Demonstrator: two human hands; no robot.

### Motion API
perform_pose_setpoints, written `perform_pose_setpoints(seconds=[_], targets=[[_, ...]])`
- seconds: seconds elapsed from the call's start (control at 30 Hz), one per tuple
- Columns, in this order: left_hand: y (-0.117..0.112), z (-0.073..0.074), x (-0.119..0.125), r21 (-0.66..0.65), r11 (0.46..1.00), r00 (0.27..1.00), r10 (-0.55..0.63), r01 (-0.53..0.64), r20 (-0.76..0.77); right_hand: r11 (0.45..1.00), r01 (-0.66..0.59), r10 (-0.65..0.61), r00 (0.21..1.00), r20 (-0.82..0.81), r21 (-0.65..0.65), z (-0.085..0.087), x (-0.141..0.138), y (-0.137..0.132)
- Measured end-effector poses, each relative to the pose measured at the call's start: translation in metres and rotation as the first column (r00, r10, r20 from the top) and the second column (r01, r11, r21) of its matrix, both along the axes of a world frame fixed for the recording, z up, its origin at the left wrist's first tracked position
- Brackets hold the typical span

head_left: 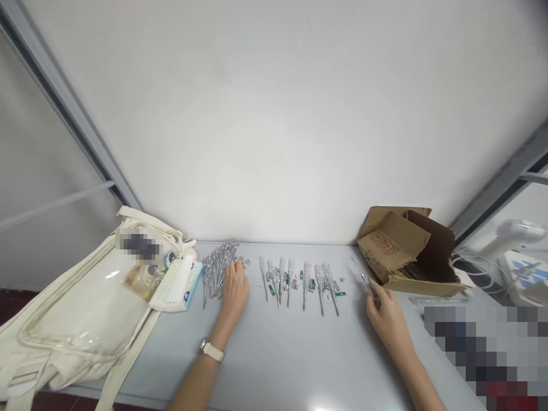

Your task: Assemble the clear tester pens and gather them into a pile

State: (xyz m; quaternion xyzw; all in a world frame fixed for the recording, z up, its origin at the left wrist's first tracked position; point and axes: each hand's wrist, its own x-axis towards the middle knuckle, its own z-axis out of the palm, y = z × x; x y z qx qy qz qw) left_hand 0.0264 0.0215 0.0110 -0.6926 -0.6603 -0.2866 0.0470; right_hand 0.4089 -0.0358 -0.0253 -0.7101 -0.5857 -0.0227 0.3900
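Observation:
My right hand (385, 314) is closed around the dark handle of a screwdriver (362, 271), whose thin metal shaft points up and away to the left. At the pile of tester screwdrivers (220, 257), my left hand (236, 284) reaches in from the front with its fingers bent together; what lies under the fingertips is hidden. Between the hands, several clear-handled tester screwdrivers (305, 285) are laid out in a loose row, tips toward me. Green slips (341, 294) and small metal pieces (295, 282) are scattered among them.
On the left, a cream bag (77, 302) with a clear window lies beside a tissue pack (175, 288) and a white tube (184, 274). An open cardboard box (385, 251) stands at the back right. Farther right is a white device (520, 274) with a cable. A wall closes the table's back.

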Motion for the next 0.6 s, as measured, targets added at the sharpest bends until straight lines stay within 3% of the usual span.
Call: perform_pose_setpoints(seconds=[0.13,0.37,0.6], targets=[[-0.003,0.006,0.004,0.032,0.998,0.998,-0.056,0.056,0.013,0.996,0.043,-0.051,0.994,0.099,0.081,-0.010,0.006,0.006],[-0.008,0.005,0.012,-0.033,0.923,0.923,-0.383,0.384,0.029,0.995,0.033,-0.049,0.985,0.164,0.099,-0.024,0.010,0.015],[-0.011,0.009,0.014,-0.049,0.910,0.911,-0.411,0.412,0.033,0.981,0.162,-0.181,0.962,0.206,0.105,-0.012,-0.003,0.009]])
